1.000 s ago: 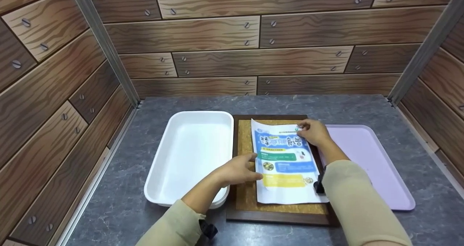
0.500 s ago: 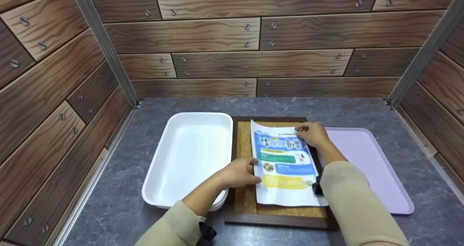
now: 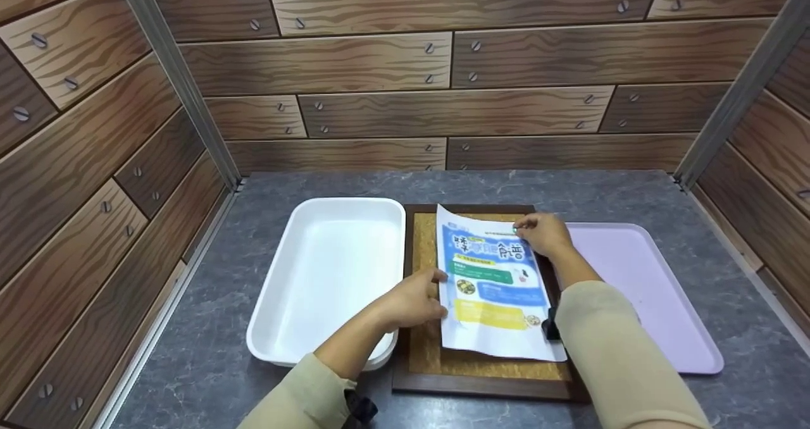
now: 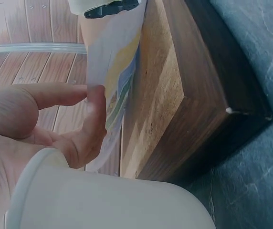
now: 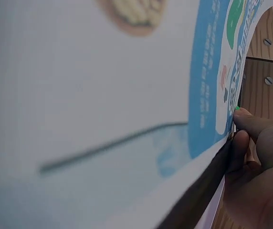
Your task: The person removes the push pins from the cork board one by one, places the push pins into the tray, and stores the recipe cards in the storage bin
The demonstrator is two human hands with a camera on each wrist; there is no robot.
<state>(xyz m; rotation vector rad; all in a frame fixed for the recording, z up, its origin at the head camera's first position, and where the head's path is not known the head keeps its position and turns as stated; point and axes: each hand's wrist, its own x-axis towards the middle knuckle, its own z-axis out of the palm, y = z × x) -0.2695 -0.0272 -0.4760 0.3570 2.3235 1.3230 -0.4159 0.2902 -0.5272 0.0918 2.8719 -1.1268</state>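
A printed paper poster (image 3: 493,290) with blue, green and yellow blocks lies over a brown-framed cork board (image 3: 425,353). Its upper left corner curls up off the cork. My left hand (image 3: 411,299) pinches the poster's left edge between thumb and fingers; in the left wrist view the paper (image 4: 122,62) stands away from the cork (image 4: 158,71). At the upper right corner my right hand (image 3: 547,234) pinches a small green pushpin (image 5: 237,108) against the poster. The pin is mostly hidden by the fingertips.
Left of the board stands a deep white tray (image 3: 269,283), touching or nearly touching its frame. A flat lilac tray (image 3: 658,296) lies on the right, partly under the right forearm. Wood-patterned walls (image 3: 380,62) enclose the grey table (image 3: 196,328).
The poster's left and lower edges have shifted slightly left along with my left hand, and its upper left corner has risen a little. My right hand stays at the upper right corner.
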